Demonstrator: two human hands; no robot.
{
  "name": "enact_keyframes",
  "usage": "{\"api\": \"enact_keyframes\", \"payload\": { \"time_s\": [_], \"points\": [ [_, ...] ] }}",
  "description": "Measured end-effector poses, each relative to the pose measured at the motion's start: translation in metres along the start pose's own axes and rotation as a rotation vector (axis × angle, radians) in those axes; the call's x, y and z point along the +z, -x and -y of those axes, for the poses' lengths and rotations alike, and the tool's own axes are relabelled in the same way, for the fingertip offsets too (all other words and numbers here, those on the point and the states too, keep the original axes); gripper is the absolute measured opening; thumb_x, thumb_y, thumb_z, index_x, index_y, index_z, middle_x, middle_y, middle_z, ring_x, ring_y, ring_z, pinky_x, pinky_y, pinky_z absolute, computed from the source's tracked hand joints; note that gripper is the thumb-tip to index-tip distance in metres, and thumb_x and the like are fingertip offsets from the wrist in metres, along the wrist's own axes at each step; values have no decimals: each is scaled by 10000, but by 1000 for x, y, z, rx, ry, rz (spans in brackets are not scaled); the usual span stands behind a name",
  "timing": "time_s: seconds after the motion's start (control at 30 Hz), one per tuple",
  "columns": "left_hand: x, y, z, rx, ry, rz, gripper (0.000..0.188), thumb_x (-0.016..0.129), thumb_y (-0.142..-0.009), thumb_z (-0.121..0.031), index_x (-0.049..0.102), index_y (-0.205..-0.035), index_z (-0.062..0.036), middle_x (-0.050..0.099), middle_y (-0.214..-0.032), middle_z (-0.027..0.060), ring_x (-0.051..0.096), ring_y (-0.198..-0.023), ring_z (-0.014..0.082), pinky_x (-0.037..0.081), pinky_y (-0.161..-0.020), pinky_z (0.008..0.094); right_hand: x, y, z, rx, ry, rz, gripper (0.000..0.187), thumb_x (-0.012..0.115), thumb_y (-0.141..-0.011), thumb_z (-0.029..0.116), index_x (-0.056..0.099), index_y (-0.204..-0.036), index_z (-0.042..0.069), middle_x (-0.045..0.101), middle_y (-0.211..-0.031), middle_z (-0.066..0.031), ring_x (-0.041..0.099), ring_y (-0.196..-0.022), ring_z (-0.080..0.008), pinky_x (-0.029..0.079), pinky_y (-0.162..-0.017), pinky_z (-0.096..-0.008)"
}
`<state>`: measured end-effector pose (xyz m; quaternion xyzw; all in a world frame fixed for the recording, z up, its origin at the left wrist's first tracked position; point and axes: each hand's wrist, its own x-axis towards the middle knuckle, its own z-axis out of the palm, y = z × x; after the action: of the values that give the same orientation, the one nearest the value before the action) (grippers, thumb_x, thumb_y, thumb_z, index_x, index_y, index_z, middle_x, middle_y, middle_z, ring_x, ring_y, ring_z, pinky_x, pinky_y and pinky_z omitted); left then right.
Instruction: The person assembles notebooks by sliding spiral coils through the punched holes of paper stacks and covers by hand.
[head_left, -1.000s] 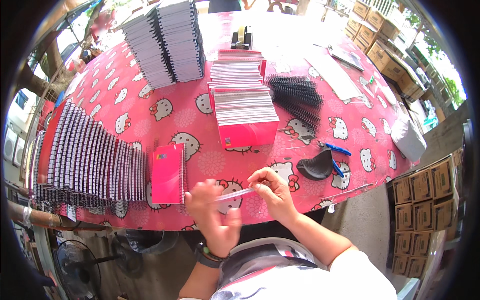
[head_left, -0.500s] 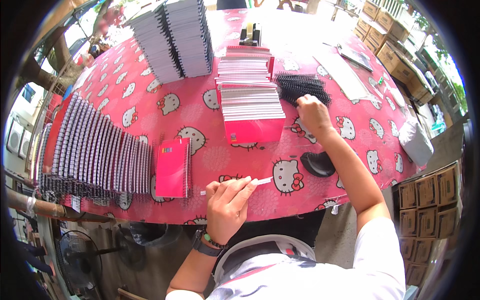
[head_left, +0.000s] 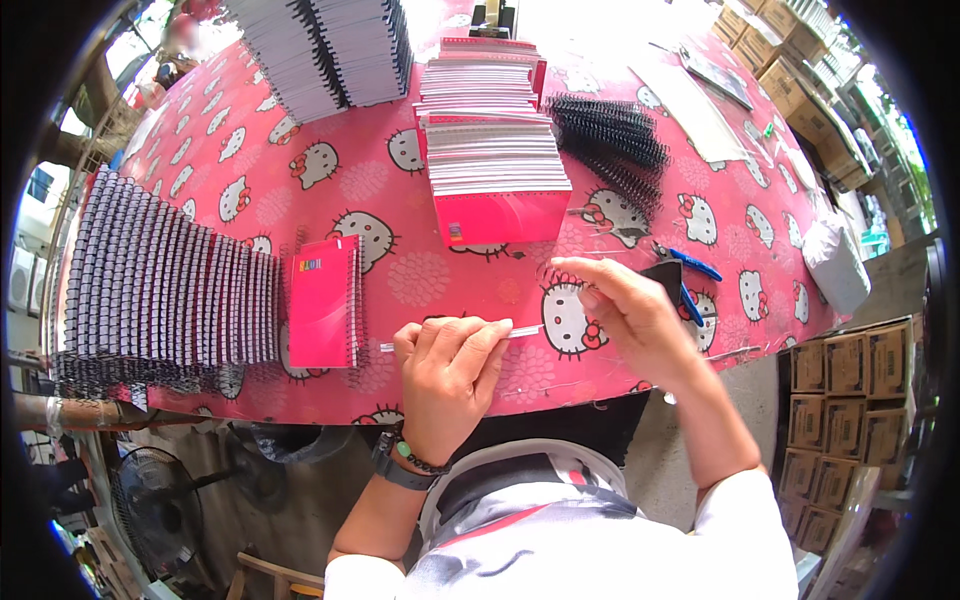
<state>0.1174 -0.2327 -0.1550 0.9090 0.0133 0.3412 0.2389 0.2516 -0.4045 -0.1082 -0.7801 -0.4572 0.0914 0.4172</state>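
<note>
My left hand (head_left: 450, 370) is closed around a thin notebook (head_left: 524, 331), seen almost edge-on, its white page edges sticking out on both sides of the fingers. To its right, my right hand (head_left: 635, 315) pinches a dark binding coil (head_left: 546, 271); only the coil's end shows at the fingertips, and the rest is hidden. Beyond the hands stands a row of pink-covered notebooks (head_left: 505, 215), white edges up. A heap of loose black binding coils (head_left: 612, 140) lies right of that row. Left of my left hand is a pink spiral-bound notebook (head_left: 322, 305).
A long row of spiral-bound notebooks (head_left: 170, 280) fills the table's left side. Tall stacks of bound books (head_left: 330, 50) stand behind. Blue-handled pliers (head_left: 694, 264) lie beside a black dish (head_left: 665, 276). A white bundle (head_left: 836, 262) sits at the right edge; cardboard boxes (head_left: 845, 370) are stacked beyond.
My right hand has come back from the coil heap toward my left hand, carrying a coil. The blue-handled pliers now show beside the dish. The view has shifted; my left hand still holds the notebook.
</note>
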Motion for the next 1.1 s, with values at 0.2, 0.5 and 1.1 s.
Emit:
{"api": "enact_keyframes", "payload": {
  "time_s": [0.2, 0.5, 1.1],
  "points": [
    [-2, 0, -1, 8, -9, 35, 231, 716, -751, -121, 688, -980, -128, 621, -872, 8, 580, -817, 178, 360, -762, 345, 74, 7, -3, 69, -29, -227, 391, 534, -862, -10, 482, -1242, 64, 563, -974, -182, 602, -824, -366, 494, -695, -431],
    [-7, 1, -2, -30, 7, 39, 187, 740, -739, -143, 675, -914, -128, 651, -857, 10, 601, -815, 188, 372, -769, 339, 19, 14, -3, 54, -245, 37, 260, 665, -771, -37, 642, -1011, 63, 591, -885, -72, 591, -760, -220, 486, -671, -291],
    [-11, -6, -23, -41, -4, 126, 231, 701, -748, -211, 646, -966, -156, 638, -946, 23, 570, -906, 204, 342, -823, 403, 15, 8, -9, -158, -3, 191, 502, 695, -697, 6, 533, -1167, 76, 593, -1090, -106, 578, -956, -313, 516, -758, -384]
  ]
}}
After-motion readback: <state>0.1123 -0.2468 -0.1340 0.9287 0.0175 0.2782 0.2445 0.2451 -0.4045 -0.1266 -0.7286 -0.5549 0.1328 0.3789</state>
